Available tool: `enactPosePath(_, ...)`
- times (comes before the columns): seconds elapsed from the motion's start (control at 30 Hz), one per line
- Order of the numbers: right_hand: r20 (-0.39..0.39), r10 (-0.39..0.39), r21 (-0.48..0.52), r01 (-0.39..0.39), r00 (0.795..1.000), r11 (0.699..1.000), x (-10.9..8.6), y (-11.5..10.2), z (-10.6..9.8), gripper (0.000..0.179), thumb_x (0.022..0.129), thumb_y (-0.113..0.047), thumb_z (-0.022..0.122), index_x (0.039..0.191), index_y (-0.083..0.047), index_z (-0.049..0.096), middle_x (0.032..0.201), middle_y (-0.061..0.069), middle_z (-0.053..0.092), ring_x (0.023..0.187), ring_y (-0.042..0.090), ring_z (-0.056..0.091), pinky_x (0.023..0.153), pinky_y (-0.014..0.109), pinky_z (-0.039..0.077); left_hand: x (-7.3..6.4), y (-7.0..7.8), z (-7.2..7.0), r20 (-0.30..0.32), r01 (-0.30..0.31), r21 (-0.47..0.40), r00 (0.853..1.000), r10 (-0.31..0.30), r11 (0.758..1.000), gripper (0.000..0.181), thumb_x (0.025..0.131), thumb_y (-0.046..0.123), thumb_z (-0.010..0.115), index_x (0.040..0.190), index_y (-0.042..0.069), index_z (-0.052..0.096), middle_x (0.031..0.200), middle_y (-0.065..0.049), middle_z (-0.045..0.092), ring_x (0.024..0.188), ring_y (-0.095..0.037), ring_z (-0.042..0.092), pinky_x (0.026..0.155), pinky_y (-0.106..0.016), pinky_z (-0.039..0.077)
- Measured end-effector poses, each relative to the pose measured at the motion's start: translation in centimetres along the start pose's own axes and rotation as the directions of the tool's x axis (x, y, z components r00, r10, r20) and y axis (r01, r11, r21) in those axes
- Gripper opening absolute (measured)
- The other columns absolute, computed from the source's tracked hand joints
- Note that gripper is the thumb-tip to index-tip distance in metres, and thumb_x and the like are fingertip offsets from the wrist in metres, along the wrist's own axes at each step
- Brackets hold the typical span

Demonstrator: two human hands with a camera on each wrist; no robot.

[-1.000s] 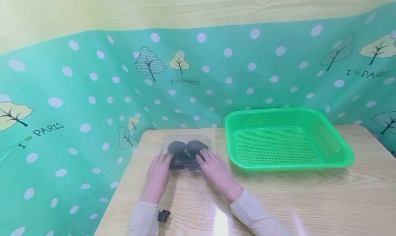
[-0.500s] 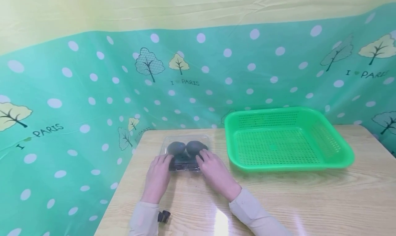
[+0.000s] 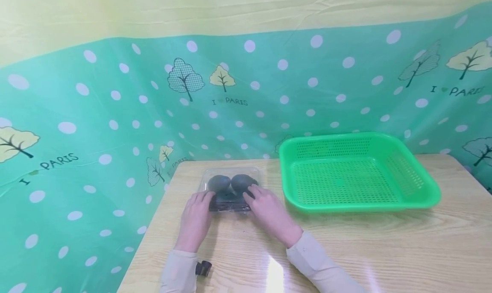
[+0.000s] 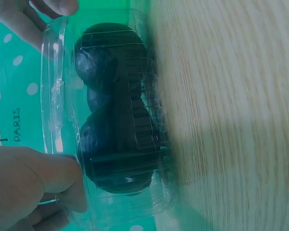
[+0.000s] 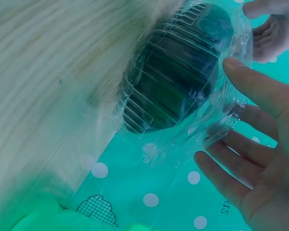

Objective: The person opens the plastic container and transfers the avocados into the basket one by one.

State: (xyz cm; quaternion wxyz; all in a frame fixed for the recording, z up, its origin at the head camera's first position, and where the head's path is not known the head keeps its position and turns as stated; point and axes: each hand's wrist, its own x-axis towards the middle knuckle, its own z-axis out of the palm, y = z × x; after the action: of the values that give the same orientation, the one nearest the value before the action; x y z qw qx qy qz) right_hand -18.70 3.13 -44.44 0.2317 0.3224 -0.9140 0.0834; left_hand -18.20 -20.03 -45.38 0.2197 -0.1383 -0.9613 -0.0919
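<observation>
A clear plastic box (image 3: 232, 170) with dark avocados in it sits at the left back of the table. Two of these, a left avocado (image 3: 219, 183) and a right avocado (image 3: 243, 183), show side by side in the head view. My left hand (image 3: 195, 220) holds the near left corner; in the left wrist view its thumb and fingers pinch the plastic rim (image 4: 52, 96). At the near right corner, my right hand (image 3: 273, 216) grips the box, thumb at the rim and fingers along the outer side in the right wrist view. Ribbed plastic covers the avocados' near side.
A green plastic basket (image 3: 359, 208) with perforated walls stands to the right of the box on the wooden table (image 3: 346, 250). Behind runs a green dotted curtain (image 3: 265, 118) with tree prints. A small black object (image 3: 203, 268) sticks out beside the left cuff.
</observation>
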Motion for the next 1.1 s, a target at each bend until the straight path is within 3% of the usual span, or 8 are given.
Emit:
enactPosePath(0.13, 0.018, -0.005, 0.004, 0.005, 1.0, 1.0, 0.1, 0.0, -0.2, 0.051, 0.078, -0.029, 0.083, 0.122, -0.007, 0.069, 0.126, 0.017, 0.065, 0.119, 0.03, 0.062, 0.1, 0.041, 0.053, 0.0, 0.0, 0.0, -0.003, -0.001, -0.005, 1.0, 0.001, 1.0, 0.053, 0.07, -0.011, 0.077, 0.119, 0.002, 0.064, 0.119, -0.018, 0.066, 0.114, -0.034, 0.059, 0.101, -0.047, 0.049)
enactPosePath(0.37, -0.021, -0.075, -0.1, 0.073, 0.997, 0.992, 0.4, -0.3, -0.1, 0.038, 0.082, -0.02, 0.078, 0.116, -0.005, 0.071, 0.121, 0.015, 0.069, 0.115, 0.029, 0.065, 0.095, 0.038, 0.056, 0.1, 0.0, -0.4, 0.015, 0.007, -0.003, 1.0, -0.007, 1.0, 0.052, 0.071, -0.01, 0.077, 0.12, 0.001, 0.063, 0.12, -0.018, 0.065, 0.115, -0.035, 0.058, 0.102, -0.048, 0.048)
enactPosePath(0.6, -0.055, -0.088, -0.091, 0.083, 0.995, 0.992, 0.4, -0.3, 0.6, 0.035, 0.079, -0.019, 0.075, 0.11, -0.003, 0.072, 0.115, 0.015, 0.071, 0.109, 0.029, 0.068, 0.089, 0.038, 0.058, 0.0, 0.0, -0.3, 0.004, -0.014, 0.007, 1.0, 0.014, 1.0, 0.053, 0.069, -0.011, 0.078, 0.119, 0.001, 0.064, 0.118, -0.017, 0.066, 0.113, -0.034, 0.06, 0.1, -0.047, 0.05)
enactPosePath(0.8, -0.071, -0.117, -0.101, 0.109, 0.991, 0.989, 0.5, 0.0, 0.8, 0.03, 0.077, -0.017, 0.073, 0.105, -0.005, 0.073, 0.11, 0.013, 0.073, 0.103, 0.026, 0.071, 0.085, 0.036, 0.06, 0.0, 0.1, -0.4, 0.035, -0.014, 0.006, 0.999, 0.014, 1.0, 0.056, 0.07, -0.011, 0.076, 0.123, 0.002, 0.062, 0.124, -0.017, 0.064, 0.118, -0.034, 0.058, 0.102, -0.047, 0.049)
enactPosePath(0.93, -0.078, -0.145, -0.124, 0.135, 0.986, 0.983, 0.8, 0.1, 0.8, 0.021, 0.074, -0.015, 0.072, 0.094, -0.007, 0.073, 0.094, 0.007, 0.073, 0.085, 0.019, 0.069, 0.068, 0.026, 0.059, 0.0, 0.1, -0.6, 0.04, -0.001, 0.0, 0.999, 0.001, 1.0, 0.053, 0.073, -0.012, 0.073, 0.123, 0.003, 0.063, 0.125, -0.017, 0.064, 0.118, -0.034, 0.058, 0.103, -0.047, 0.049)
enactPosePath(1.1, -0.058, -0.171, -0.147, 0.161, 0.984, 0.976, 1.2, 0.2, 0.5, 0.014, 0.072, -0.016, 0.073, 0.083, -0.01, 0.07, 0.077, -0.001, 0.065, 0.068, 0.011, 0.056, 0.051, 0.018, 0.045, 0.0, 0.0, -0.7, 0.028, -0.003, -0.003, 1.0, 0.003, 1.0, 0.05, 0.074, -0.012, 0.071, 0.122, 0.004, 0.064, 0.124, -0.016, 0.064, 0.117, -0.033, 0.059, 0.103, -0.046, 0.049)
